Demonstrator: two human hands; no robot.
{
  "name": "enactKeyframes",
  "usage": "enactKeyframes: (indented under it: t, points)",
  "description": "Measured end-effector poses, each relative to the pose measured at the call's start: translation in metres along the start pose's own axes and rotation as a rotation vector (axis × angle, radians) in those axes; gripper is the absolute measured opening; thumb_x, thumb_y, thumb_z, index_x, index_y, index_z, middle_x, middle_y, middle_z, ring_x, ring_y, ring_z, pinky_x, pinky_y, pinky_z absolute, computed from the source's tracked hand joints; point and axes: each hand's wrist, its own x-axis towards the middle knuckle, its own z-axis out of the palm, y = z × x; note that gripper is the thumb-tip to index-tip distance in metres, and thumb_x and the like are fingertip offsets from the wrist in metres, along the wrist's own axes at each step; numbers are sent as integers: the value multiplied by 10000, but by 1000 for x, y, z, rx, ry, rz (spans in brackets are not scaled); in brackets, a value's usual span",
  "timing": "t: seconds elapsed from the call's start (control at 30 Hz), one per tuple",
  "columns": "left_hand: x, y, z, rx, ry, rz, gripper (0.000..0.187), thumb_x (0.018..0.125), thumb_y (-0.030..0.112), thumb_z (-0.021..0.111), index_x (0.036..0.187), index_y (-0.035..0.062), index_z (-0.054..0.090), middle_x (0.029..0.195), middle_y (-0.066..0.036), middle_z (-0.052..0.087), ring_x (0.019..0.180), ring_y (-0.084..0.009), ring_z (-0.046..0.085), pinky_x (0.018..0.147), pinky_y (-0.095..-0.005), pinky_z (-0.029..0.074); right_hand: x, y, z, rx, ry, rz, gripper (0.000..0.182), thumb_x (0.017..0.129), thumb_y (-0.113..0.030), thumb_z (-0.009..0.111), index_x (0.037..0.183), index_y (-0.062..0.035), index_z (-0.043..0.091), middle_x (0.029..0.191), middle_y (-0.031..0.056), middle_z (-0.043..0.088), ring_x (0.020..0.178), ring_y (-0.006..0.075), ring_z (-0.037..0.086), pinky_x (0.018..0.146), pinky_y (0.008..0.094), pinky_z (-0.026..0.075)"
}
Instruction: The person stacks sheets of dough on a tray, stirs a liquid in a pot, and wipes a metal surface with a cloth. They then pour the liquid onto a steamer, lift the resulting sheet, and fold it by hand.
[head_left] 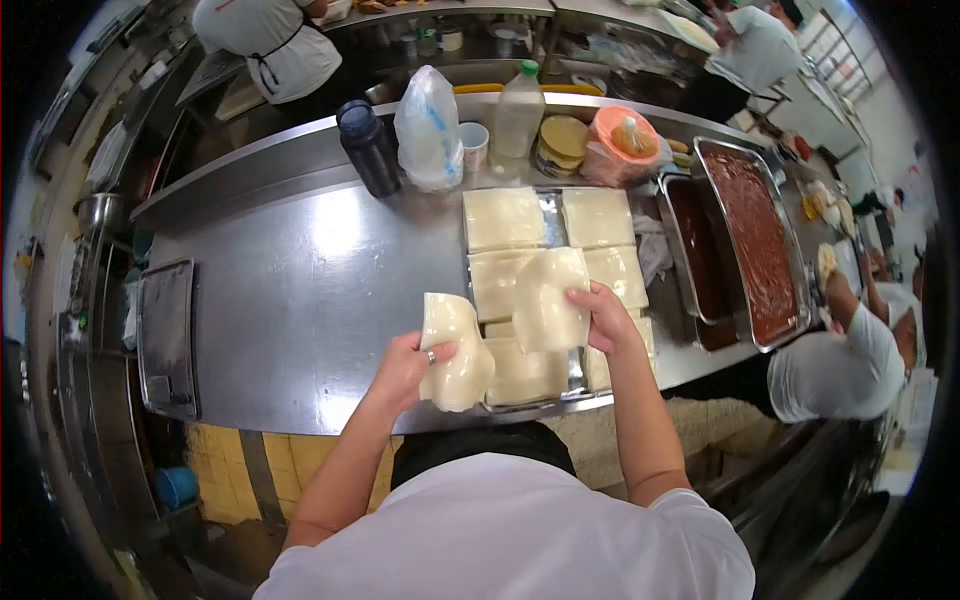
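My left hand, with a ring on one finger, grips a floppy pale dough sheet that bends and hangs down. In my right hand is another smooth, glossy dough sheet, pinched at its right edge and held over the metal tray. On that tray lie several square stacks of the same dough in two columns. Both held sheets partly hide the stacks beneath them.
Along the table's back stand a dark bottle, a plastic bag, a cup, a clear bottle, a tin and an orange container. Pans of brown filling sit right; a dark tray lies left. Several co-workers stand around.
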Motion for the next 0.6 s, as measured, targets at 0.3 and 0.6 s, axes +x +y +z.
enactKeyframes:
  t: [0.3,0.6]
  points:
    - [-3,-16,34,-167,222,42,301,921,29,727,1184,-104,662,1121,-162,721,1012,-257,712,899,-416,599,151,-41,-17,27,-149,52,300,984,-82,626,1260,32,594,1170,154,711,1037,284,725,920,442,607]
    - [-9,-28,32,-211,352,7,341,916,43,745,1217,-87,654,1137,-164,718,1005,-260,716,881,-424,612,243,-26,-28,-133,-78,84,326,996,-85,606,1306,14,578,1195,159,692,1077,287,700,919,454,605]
